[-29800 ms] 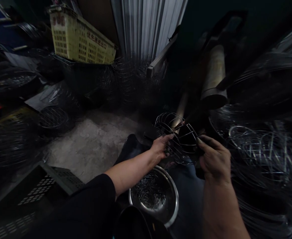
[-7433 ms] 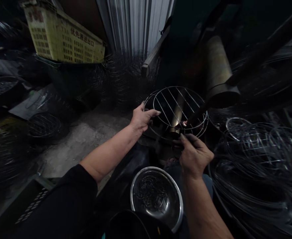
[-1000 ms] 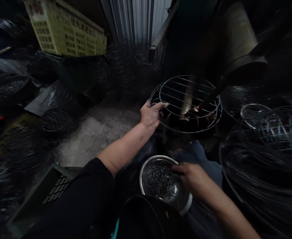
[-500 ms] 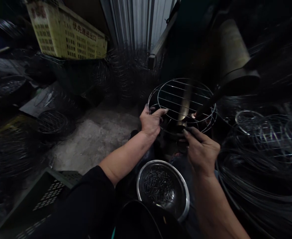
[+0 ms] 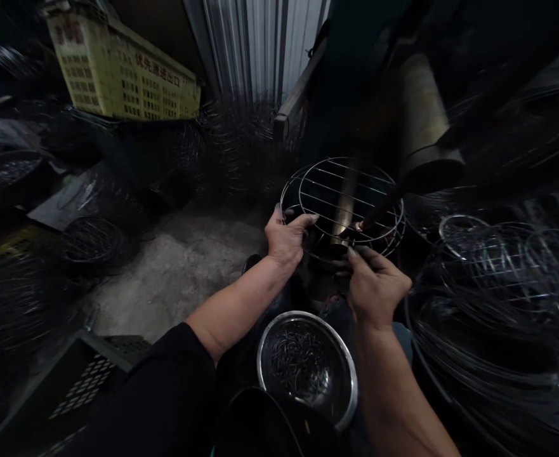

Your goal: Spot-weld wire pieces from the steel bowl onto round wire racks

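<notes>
A round wire rack [image 5: 327, 204] with parallel cross wires and a double ring is held level in front of me. My left hand [image 5: 286, 236] is closed around its left rim, thumb on top. My right hand [image 5: 378, 279] pinches at the near edge of the rack; whether a small piece sits between the fingertips is hidden. Just beyond those fingers, the copper-coloured tip [image 5: 358, 226] of a dark machine arm reaches to the rack. A brass-coloured bar [image 5: 344, 212] shows through the wires. Below my hands stands a metal bowl [image 5: 261, 365] with short bent wire pieces [image 5: 298, 358].
Wire racks and coils [image 5: 493, 343] are heaped at the right. A thick metal cylinder [image 5: 424, 117] of the machine hangs at upper right. A yellow crate [image 5: 131, 79] stands at back left, a green crate [image 5: 84, 374] at lower left. Concrete floor [image 5: 165, 273] lies between.
The view has shifted slightly, moving the scene a little leftward. Both hands keep about the same place at the rack, and the machine tip is still beside it.
</notes>
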`<state>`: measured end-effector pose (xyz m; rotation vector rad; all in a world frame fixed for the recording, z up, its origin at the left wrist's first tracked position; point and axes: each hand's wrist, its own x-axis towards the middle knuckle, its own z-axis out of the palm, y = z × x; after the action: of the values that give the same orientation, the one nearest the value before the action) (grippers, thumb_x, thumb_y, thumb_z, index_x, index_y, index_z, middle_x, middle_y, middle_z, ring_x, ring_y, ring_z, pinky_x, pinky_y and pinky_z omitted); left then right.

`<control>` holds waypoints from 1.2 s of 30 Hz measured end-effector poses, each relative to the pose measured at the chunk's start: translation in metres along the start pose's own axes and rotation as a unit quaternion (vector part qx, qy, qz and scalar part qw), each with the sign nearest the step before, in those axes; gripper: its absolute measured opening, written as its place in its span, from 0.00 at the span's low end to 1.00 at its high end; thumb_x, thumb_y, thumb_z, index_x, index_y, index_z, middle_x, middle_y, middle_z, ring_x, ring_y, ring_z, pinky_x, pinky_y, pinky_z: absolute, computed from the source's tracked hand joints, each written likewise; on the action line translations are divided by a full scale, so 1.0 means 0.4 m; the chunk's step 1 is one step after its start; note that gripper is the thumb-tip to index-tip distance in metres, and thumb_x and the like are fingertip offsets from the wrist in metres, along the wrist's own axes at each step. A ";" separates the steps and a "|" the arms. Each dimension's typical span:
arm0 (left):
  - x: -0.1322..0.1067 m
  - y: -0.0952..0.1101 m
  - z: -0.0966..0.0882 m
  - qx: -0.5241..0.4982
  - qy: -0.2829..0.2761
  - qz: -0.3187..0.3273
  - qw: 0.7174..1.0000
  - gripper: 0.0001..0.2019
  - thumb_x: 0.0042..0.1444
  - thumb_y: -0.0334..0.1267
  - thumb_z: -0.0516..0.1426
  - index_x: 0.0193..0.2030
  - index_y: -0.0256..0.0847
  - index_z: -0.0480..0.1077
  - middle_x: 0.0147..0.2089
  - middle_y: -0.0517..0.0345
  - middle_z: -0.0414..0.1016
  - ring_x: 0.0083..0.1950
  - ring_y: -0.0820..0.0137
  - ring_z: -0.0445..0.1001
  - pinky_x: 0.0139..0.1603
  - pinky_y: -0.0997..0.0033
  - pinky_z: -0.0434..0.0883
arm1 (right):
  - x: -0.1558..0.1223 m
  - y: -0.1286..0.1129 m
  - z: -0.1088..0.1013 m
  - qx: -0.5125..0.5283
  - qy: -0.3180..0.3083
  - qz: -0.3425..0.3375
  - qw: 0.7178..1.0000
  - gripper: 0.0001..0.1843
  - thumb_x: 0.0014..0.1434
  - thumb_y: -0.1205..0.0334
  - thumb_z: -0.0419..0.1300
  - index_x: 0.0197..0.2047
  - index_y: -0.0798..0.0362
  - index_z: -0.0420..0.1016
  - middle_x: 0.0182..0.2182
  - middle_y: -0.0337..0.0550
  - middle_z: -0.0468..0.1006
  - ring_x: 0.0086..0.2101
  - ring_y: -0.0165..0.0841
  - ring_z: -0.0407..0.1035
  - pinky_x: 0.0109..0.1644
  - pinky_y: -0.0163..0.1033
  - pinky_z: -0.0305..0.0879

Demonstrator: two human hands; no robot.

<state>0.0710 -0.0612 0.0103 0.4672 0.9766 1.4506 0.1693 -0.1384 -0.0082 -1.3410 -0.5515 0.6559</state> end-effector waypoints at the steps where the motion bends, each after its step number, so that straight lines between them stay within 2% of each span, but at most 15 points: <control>1: 0.001 0.002 0.000 0.001 -0.004 -0.001 1.000 0.26 0.28 0.30 0.71 0.34 0.42 0.63 0.30 0.69 0.66 0.25 0.79 0.67 0.23 0.77 0.58 | -0.001 -0.002 0.005 0.014 0.002 0.005 1.000 0.12 0.43 0.58 0.71 0.31 0.57 0.79 0.21 0.38 0.78 0.19 0.34 0.75 0.20 0.35 0.71; 8: 0.000 0.011 -0.005 0.003 -0.017 0.007 1.000 0.24 0.30 0.30 0.70 0.34 0.41 0.63 0.32 0.68 0.66 0.25 0.80 0.68 0.23 0.76 0.59 | -0.020 0.005 0.015 0.032 0.010 -0.011 0.999 0.12 0.46 0.59 0.72 0.33 0.57 0.80 0.23 0.38 0.79 0.22 0.33 0.76 0.24 0.35 0.74; 13: -0.001 0.014 0.001 -0.003 -0.021 -0.011 1.000 0.25 0.28 0.29 0.70 0.33 0.41 0.63 0.32 0.68 0.66 0.25 0.79 0.68 0.22 0.77 0.58 | -0.033 0.019 0.008 0.020 0.052 -0.033 0.998 0.14 0.46 0.56 0.72 0.33 0.56 0.80 0.24 0.38 0.79 0.23 0.33 0.76 0.26 0.36 0.75; 18: 0.013 0.011 0.009 -0.010 -0.023 -0.019 1.000 0.24 0.29 0.28 0.70 0.32 0.40 0.63 0.30 0.67 0.66 0.26 0.79 0.69 0.22 0.77 0.58 | -0.017 0.021 0.014 0.015 0.035 -0.046 0.998 0.12 0.47 0.56 0.71 0.32 0.55 0.79 0.24 0.37 0.78 0.23 0.33 0.77 0.27 0.36 0.75; 25: 0.034 0.010 0.019 -0.004 -0.033 -0.011 0.999 0.21 0.32 0.29 0.69 0.32 0.41 0.63 0.28 0.67 0.68 0.25 0.78 0.68 0.22 0.77 0.58 | 0.008 0.028 0.025 0.033 0.045 -0.055 0.997 0.13 0.45 0.56 0.72 0.33 0.55 0.80 0.26 0.37 0.79 0.22 0.33 0.76 0.27 0.36 0.75; 30: 0.051 0.002 0.030 -0.005 -0.013 -0.027 1.000 0.23 0.30 0.29 0.70 0.31 0.41 0.63 0.26 0.68 0.67 0.24 0.78 0.68 0.22 0.78 0.58 | 0.023 0.026 0.027 0.042 0.046 -0.060 0.996 0.11 0.45 0.59 0.72 0.31 0.55 0.80 0.23 0.36 0.78 0.22 0.33 0.76 0.26 0.35 0.74; 36: 0.065 -0.005 0.042 0.002 0.007 -0.047 0.999 0.20 0.32 0.27 0.68 0.29 0.41 0.62 0.25 0.68 0.66 0.23 0.78 0.67 0.21 0.78 0.57 | 0.032 0.016 0.035 0.047 0.049 -0.053 0.996 0.09 0.45 0.61 0.71 0.29 0.55 0.80 0.21 0.35 0.77 0.20 0.31 0.74 0.24 0.34 0.73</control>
<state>0.0814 -0.0321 0.0111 0.4094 1.0002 1.3688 0.1677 -0.1188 -0.0123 -1.2396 -0.5033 0.5197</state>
